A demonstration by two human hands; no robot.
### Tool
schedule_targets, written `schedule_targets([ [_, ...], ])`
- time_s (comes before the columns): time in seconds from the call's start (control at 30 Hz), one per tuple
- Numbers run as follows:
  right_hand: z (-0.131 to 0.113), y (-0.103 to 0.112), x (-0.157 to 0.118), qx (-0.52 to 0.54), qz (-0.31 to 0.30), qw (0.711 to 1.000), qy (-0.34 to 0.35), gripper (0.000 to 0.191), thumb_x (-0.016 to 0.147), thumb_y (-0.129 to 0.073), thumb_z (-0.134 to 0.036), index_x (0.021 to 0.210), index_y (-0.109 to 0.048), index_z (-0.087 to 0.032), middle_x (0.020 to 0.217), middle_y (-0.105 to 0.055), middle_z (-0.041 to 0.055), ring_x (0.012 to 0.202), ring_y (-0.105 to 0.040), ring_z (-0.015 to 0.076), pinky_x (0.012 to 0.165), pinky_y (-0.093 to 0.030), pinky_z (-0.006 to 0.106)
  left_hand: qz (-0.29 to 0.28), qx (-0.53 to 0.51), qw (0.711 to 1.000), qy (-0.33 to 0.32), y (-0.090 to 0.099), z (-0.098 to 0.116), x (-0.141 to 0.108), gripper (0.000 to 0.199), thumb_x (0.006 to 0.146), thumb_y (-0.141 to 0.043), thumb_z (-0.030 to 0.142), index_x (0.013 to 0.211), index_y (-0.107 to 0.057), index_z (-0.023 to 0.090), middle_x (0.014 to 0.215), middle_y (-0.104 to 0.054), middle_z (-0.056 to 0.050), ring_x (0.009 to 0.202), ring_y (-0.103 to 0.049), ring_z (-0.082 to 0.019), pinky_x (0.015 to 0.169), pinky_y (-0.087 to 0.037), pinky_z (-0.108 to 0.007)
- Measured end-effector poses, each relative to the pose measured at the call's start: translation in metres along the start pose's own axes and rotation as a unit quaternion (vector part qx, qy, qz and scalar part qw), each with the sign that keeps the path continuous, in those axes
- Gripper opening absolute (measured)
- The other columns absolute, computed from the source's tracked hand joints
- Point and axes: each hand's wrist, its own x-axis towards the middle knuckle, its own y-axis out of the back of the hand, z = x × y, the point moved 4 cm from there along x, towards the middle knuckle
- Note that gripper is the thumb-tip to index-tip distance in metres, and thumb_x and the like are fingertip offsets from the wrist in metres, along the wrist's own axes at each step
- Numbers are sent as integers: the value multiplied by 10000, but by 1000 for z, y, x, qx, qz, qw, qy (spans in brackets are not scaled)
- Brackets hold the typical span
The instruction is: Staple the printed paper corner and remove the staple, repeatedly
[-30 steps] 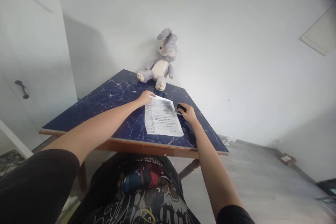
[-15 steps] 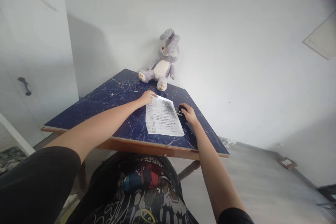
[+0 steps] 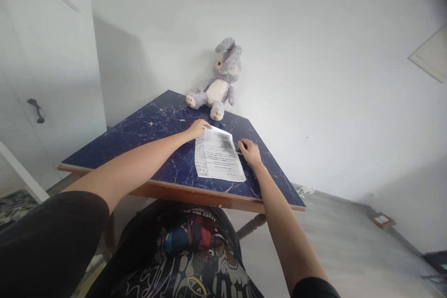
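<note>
Printed sheets of paper point(image 3: 220, 154) lie on the dark blue marbled table point(image 3: 139, 137), their far edge slightly raised. My left hand point(image 3: 198, 129) is closed on the far left corner of the paper, thumb and fingers pinching it. Beside the paper's right edge, my right hand point(image 3: 250, 151) is wrapped around a small black stapler point(image 3: 239, 151). Most of the stapler is hidden under the fingers; its metal-looking end points at the paper's edge.
A grey plush rabbit point(image 3: 218, 88) sits at the table's back, against the white wall. A small pale strip point(image 3: 182, 120) lies left of the rabbit's feet. To the left stands a white cabinet point(image 3: 66, 79); a brown box point(image 3: 383, 220) is on the floor at right.
My right hand has closed further over the stapler, so less of it shows. The left hand keeps its hold on the paper; the view has shifted slightly.
</note>
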Motion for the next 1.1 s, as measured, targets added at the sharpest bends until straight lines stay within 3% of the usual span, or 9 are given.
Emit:
schedule_targets([
  [0.53,-8,0,-3,-22,-8,1000,-4,365,1018,-426,-411,815,-669,-229,861,-728,51,868,-634,221,768,-394,289,32,1,999,16,4,-6,3,453,726,-545,-7,1050,-823,146,1212,-750,-112,1174,-660,-286,1107,-492,-398],
  [0.73,-6,0,-4,6,-8,1000,-17,351,1027,-414,-404,964,-721,-247,997,-759,55,943,-654,232,828,-443,312,39,-1,999,17,3,-7,1,445,738,-547,-1,1060,-820,142,1217,-747,-110,1183,-654,-280,1116,-486,-388],
  [0.97,-25,-11,-8,-112,-83,988,72,335,1053,-413,-346,1104,-717,-216,1285,-712,128,1176,-599,318,1058,-378,490,28,-5,999,30,-2,-11,2,458,740,-533,-26,1065,-817,130,1221,-746,-122,1169,-664,-271,1110,-481,-364],
  [1.1,-23,-12,-7,-78,-98,989,79,342,1058,-406,-376,1134,-694,-210,1306,-700,140,1202,-593,318,1097,-363,503,29,5,999,25,-2,-13,4,450,733,-542,-16,1053,-815,141,1207,-747,-113,1172,-661,-273,1124,-473,-383],
])
